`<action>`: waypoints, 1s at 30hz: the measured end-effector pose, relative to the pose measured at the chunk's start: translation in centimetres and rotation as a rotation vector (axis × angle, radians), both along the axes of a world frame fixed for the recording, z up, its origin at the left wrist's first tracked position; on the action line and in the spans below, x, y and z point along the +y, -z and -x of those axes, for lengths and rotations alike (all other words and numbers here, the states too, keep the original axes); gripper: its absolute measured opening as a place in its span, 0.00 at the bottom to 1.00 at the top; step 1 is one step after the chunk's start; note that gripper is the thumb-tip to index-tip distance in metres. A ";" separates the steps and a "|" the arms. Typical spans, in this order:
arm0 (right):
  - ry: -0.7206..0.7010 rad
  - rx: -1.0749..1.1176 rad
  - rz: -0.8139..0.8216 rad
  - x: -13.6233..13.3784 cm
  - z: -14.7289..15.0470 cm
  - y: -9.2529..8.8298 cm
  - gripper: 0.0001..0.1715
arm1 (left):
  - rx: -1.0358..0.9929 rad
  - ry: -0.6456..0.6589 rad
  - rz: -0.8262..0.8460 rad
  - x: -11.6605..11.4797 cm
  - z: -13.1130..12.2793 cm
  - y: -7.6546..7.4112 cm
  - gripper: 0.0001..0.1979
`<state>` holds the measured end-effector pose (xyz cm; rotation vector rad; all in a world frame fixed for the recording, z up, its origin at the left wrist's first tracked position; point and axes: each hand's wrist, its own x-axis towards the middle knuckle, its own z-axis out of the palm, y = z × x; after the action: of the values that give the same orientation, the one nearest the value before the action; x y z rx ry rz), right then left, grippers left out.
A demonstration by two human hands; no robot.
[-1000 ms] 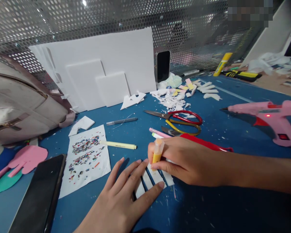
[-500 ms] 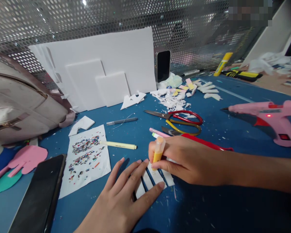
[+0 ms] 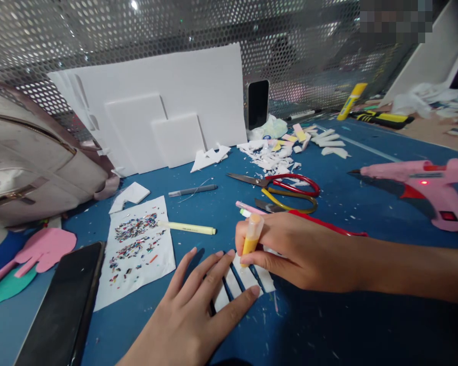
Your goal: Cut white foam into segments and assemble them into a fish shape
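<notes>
My right hand (image 3: 301,251) pinches a small orange tube (image 3: 251,236) upright, tip down on several narrow white strips (image 3: 244,278) lying side by side on the blue table (image 3: 328,325). My left hand (image 3: 194,310) lies flat with fingers spread, pressing the near ends of those strips. A white sheet with coloured glitter bits (image 3: 135,249) sits just left of my left hand, with a pale yellow pen (image 3: 187,228) at its edge.
Red and yellow scissors (image 3: 286,193), a red-handled tool (image 3: 328,227) and a pink glue gun (image 3: 423,185) with a lit lamp lie to the right. White foam boards (image 3: 164,112) lean at the back. A dark phone (image 3: 57,310), pink cutouts (image 3: 41,246) and a bag (image 3: 34,162) sit left.
The orange tube and my right hand have shifted slightly right along the strips. My left hand has stayed in place.
</notes>
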<state>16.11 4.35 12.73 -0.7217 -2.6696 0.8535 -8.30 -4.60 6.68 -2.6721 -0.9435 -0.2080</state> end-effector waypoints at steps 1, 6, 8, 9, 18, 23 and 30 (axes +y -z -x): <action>-0.002 0.004 0.000 0.0 0.0 0.0 0.16 | 0.007 -0.011 -0.001 -0.1 0.0 0.0 0.29; 0.000 0.032 -0.018 0.0 0.0 -0.1 0.16 | 0.003 0.038 -0.006 0.0 0.0 0.0 0.31; 0.004 0.031 -0.030 0.0 -0.1 -0.1 0.17 | -0.014 0.031 0.006 0.2 0.0 0.0 0.30; 0.005 0.031 -0.034 -0.1 -0.2 -0.1 0.17 | -0.028 0.027 0.015 0.2 0.1 0.1 0.30; -0.008 0.082 -0.018 -0.3 -0.1 -0.5 0.13 | -0.035 0.047 0.032 0.2 0.1 -0.1 0.30; -0.024 0.124 -0.001 -0.4 -0.1 -0.6 0.10 | -0.019 0.058 0.036 0.3 0.1 -0.1 0.31; -0.033 0.159 -0.001 -0.4 -0.3 -0.6 0.10 | -0.068 0.062 0.064 0.2 0.2 0.0 0.32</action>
<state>16.39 3.93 13.36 -0.5858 -2.5470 0.8788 -8.52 -4.39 6.68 -2.7717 -0.9021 -0.2880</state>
